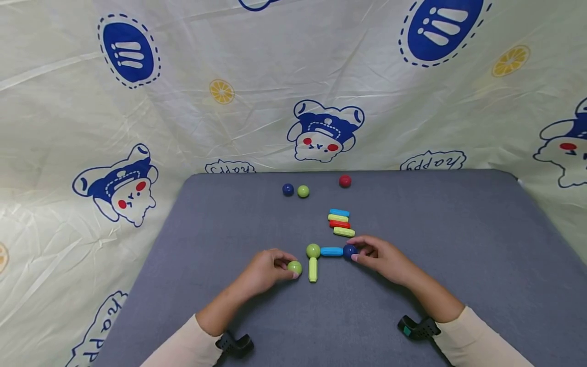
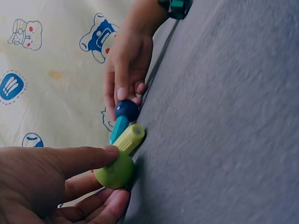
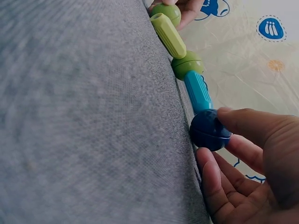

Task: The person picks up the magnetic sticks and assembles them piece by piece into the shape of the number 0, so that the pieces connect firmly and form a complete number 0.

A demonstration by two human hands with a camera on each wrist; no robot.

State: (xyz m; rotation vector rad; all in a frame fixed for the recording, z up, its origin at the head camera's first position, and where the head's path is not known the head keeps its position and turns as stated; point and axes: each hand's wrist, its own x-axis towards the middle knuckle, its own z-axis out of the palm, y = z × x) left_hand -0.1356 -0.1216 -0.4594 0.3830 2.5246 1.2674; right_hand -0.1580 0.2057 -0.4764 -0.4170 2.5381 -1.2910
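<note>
On the grey table, a green ball [image 1: 313,251] joins a blue stick [image 1: 331,251] and a yellow-green stick [image 1: 313,270] at a right angle. The blue stick's other end meets a dark blue ball [image 1: 350,252], which my right hand [image 1: 382,259] grips between thumb and fingers. My left hand [image 1: 270,271] pinches a separate green ball [image 1: 295,267], left of the yellow-green stick. In the left wrist view, the thumb lies on top of that green ball [image 2: 115,171]. The right wrist view shows the thumb against the dark blue ball [image 3: 210,130].
Behind the joined pieces lie several loose sticks, among them a red stick [image 1: 340,224]. Farther back are a dark blue ball [image 1: 288,189], a green ball [image 1: 303,191] and a red ball [image 1: 345,181]. A printed sheet [image 1: 266,127] hangs behind the table [image 1: 458,229].
</note>
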